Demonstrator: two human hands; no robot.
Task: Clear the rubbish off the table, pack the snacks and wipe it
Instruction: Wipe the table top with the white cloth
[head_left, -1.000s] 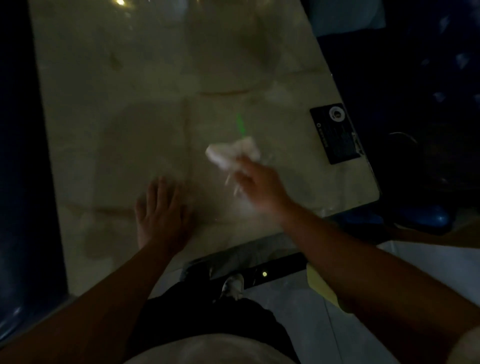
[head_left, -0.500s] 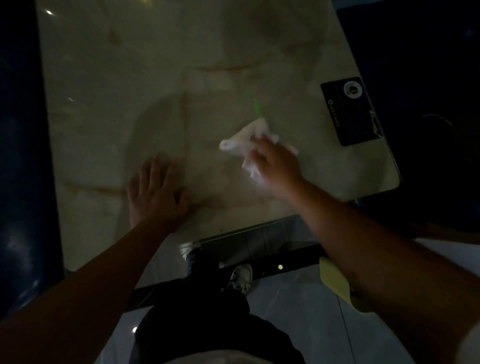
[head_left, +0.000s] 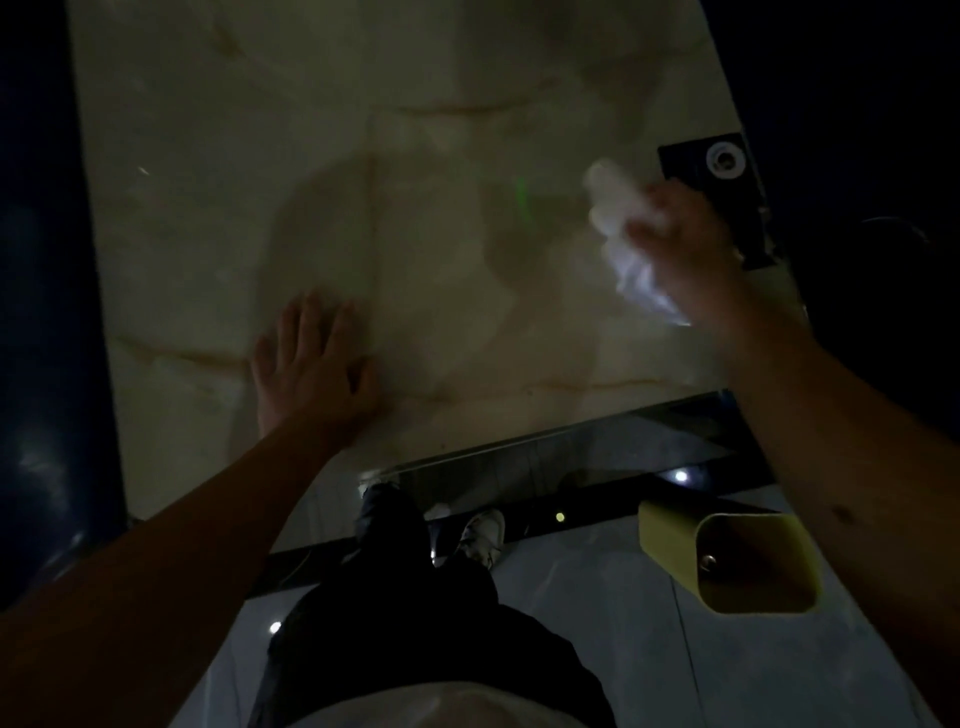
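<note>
Tissue, white and blurred, bunched under the fingers of the right hand and pressed to the marble table near its right edge; just beyond the fingertips, a black plaque; left hand flat with fingers spread, bracing near the front edge; yellow bin below on the floor. Best wiped in overlapping passes, with steady pressure, toward the bin side.

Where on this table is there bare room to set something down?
Most of the table is bare: the whole stretch beyond the left hand, and the middle between both hands. It is crowded only at the right edge, where the right hand wipes with a tissue beside the black plate.
</note>
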